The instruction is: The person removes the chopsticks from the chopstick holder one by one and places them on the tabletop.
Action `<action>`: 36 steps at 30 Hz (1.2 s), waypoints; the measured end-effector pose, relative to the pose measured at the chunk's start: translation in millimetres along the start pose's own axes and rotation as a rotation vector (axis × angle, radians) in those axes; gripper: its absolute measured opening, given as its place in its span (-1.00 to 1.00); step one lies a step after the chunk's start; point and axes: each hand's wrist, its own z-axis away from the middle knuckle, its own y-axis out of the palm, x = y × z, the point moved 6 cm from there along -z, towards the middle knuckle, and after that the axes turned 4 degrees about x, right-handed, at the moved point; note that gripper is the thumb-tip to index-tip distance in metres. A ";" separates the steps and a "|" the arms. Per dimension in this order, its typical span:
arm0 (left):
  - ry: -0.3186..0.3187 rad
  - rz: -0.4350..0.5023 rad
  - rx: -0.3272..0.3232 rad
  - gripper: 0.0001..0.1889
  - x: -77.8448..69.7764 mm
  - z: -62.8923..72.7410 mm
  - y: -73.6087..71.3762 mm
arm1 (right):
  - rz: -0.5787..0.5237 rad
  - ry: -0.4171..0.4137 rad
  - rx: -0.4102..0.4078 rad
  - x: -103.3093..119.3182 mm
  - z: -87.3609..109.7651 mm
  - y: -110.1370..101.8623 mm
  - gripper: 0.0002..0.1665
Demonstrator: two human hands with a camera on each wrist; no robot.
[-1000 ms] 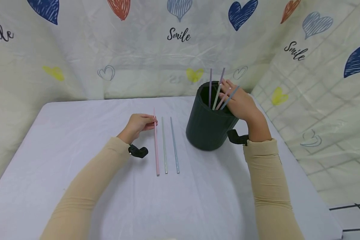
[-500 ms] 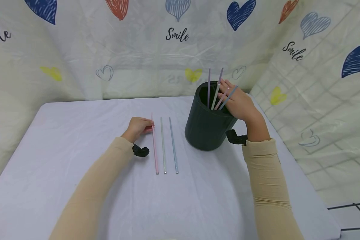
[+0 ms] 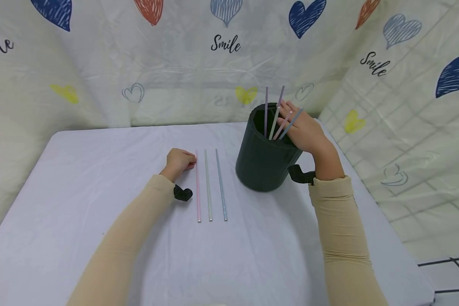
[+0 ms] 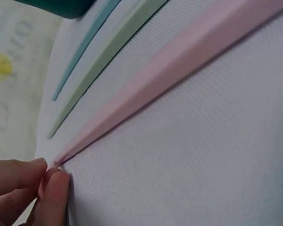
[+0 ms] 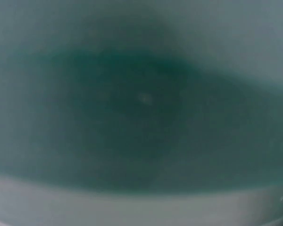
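Observation:
Three tapered chopsticks lie side by side on the white cloth: a pink chopstick (image 3: 198, 191), a pale green chopstick (image 3: 208, 187) and a light blue chopstick (image 3: 221, 187). My left hand (image 3: 180, 162) pinches the thin far end of the pink one; the left wrist view shows thumb and fingers (image 4: 55, 200) at its tip. To the right stands a dark green cylindrical bin (image 3: 262, 163) with several chopsticks (image 3: 284, 126) leaning in it. My right hand (image 3: 303, 129) rests over the bin's right rim, fingers extended across the opening beside those chopsticks.
A white cloth covers the table (image 3: 229, 259). Behind it and along the right hangs a curtain (image 3: 183, 97) printed with hearts and lettering. The bin's blurred green wall (image 5: 141, 132) fills most of the right wrist view.
My left hand has brought the pink chopstick down and nearly parallel to the green one. The left forearm has shifted a little right. My right hand stays on the bin.

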 end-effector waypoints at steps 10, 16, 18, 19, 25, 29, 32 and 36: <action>0.118 -0.044 -0.075 -0.69 -29.7 15.3 2.3 | 0.006 -0.015 -0.007 -0.1 0.1 -1.5 -0.31; 0.264 -0.029 -0.017 -0.66 -70.2 35.2 15.8 | 0.017 -0.010 -0.017 0.5 -0.2 -3.6 -0.32; 0.319 0.006 0.006 -0.67 -81.3 41.0 20.7 | 0.016 -0.007 -0.017 1.3 -0.5 -3.6 -0.32; 0.348 0.020 0.015 -0.67 -86.4 43.8 22.9 | 0.015 -0.006 -0.016 1.4 -0.5 -3.5 -0.32; 0.465 0.063 0.037 -0.66 -114.3 59.4 39.6 | 0.016 0.000 -0.004 -0.3 2.0 -3.4 -0.32; 0.523 0.084 0.044 -0.64 -133.9 72.6 49.9 | 0.015 -0.001 -0.006 -0.8 2.0 -2.6 -0.31; 0.573 0.122 0.060 -0.61 -147.0 82.4 56.4 | 0.012 0.000 -0.009 -1.0 1.0 -1.4 -0.31; 0.633 0.162 0.083 -0.59 -160.8 93.0 63.5 | 0.006 0.002 -0.009 -1.0 0.5 0.0 -0.31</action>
